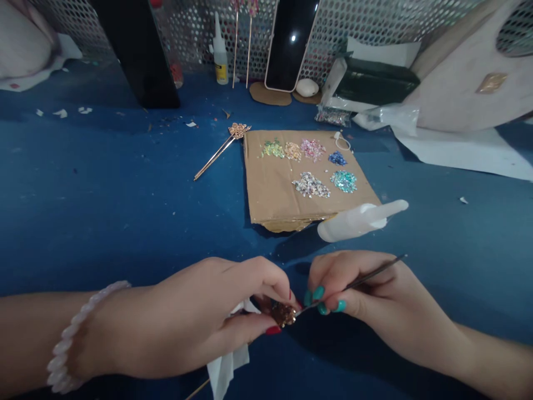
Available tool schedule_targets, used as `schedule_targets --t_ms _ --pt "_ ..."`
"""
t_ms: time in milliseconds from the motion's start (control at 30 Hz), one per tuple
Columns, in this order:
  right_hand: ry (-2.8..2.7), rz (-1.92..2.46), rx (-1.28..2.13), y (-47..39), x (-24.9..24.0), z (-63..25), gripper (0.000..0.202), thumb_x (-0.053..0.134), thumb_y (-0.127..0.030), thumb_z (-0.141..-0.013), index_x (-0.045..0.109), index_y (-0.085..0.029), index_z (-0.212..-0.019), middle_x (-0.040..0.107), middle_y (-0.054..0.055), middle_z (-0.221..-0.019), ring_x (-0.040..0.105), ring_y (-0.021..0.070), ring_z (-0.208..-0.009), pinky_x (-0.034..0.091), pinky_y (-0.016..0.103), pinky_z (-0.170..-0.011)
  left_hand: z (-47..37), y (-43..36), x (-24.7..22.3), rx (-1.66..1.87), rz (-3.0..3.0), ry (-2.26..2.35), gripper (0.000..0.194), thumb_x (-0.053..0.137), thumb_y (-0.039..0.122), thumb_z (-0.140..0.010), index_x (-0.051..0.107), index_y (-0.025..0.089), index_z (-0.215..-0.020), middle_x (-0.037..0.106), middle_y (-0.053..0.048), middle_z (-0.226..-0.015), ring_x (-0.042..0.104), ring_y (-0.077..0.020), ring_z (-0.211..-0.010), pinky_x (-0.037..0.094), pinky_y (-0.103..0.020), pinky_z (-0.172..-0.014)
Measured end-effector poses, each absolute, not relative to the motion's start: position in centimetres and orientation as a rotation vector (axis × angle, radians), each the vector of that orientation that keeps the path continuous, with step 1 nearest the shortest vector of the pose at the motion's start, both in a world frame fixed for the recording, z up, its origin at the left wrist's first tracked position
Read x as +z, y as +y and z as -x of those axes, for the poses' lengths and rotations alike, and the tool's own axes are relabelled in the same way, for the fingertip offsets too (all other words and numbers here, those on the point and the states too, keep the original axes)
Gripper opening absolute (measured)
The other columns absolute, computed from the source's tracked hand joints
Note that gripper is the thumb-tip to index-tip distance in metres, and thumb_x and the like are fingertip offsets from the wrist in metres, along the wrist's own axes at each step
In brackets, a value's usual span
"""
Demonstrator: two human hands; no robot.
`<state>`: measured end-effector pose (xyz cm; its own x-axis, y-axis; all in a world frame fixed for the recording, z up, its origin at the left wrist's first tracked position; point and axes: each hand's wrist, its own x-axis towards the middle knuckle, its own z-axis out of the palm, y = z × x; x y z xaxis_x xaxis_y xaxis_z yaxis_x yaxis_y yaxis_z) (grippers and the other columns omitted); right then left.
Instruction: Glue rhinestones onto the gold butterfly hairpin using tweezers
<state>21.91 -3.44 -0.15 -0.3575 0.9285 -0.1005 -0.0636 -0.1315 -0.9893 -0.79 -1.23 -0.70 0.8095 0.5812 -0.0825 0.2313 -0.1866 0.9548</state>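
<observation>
My left hand [195,316], with red nails and a beaded bracelet, pinches the flower-shaped head of a gold hairpin [285,314] between thumb and fingers. A white tissue [227,369] is tucked in the same hand and hangs below it. A thin gold shaft shows under the tissue. In my right hand [366,294], with teal nails, is a slim dark pen-like tool [370,276], its tip touching or very near the hairpin's flower head. Whether it is a pick or tweezers, I cannot tell. A white squeeze bottle [353,222] with a long nozzle is just beyond the right hand.
A cardboard pad [270,194] carries several small piles of coloured chips. Another gold hairpin [216,150] lies left of it. Behind stand a small glue bottle [221,58], a phone [291,44] and a dark upright panel [141,55] against perforated metal. Other people's arms show at both upper corners.
</observation>
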Motion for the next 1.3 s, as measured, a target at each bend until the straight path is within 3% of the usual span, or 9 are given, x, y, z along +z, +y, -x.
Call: schedule_targets --t_ms 667,867,1300 --pt "-1.403 1.068 1.63 -3.46 -0.27 -22.11 0.008 0.073 -0.022 -0.073 0.072 -0.018 -0.066 0.067 0.002 -0.061 0.062 0.0098 -0.056 0.051 0.017 -0.051 0.8 -1.19 -0.89 0.355 -1.846 0.569 0.026 0.057 0.011 -0.087 0.05 0.024 -0.108 0.068 0.004 -0.096 0.066 -0.0091 -0.081 0.052 -0.016 -0.075" --pt "-1.413 1.049 1.633 -3.75 -0.42 -22.32 0.005 0.072 -0.02 -0.074 0.072 -0.02 -0.069 0.068 0.002 -0.063 0.062 0.0096 -0.059 0.051 0.017 -0.053 0.75 -0.86 -0.48 0.306 -1.847 0.623 0.02 0.056 0.01 -0.086 0.053 0.024 -0.101 0.067 0.006 -0.095 0.065 -0.0066 -0.079 0.05 -0.013 -0.076" --pt "-1.362 1.041 1.57 -3.6 -0.53 -22.08 0.012 0.073 -0.011 -0.072 0.074 -0.023 -0.072 0.07 0.001 -0.068 0.066 0.0107 -0.065 0.055 0.016 -0.059 1.19 -1.09 -1.07 0.358 -1.923 0.595 0.022 0.057 0.017 -0.089 0.05 0.027 -0.108 0.066 0.008 -0.099 0.064 -0.0056 -0.085 0.048 -0.011 -0.079"
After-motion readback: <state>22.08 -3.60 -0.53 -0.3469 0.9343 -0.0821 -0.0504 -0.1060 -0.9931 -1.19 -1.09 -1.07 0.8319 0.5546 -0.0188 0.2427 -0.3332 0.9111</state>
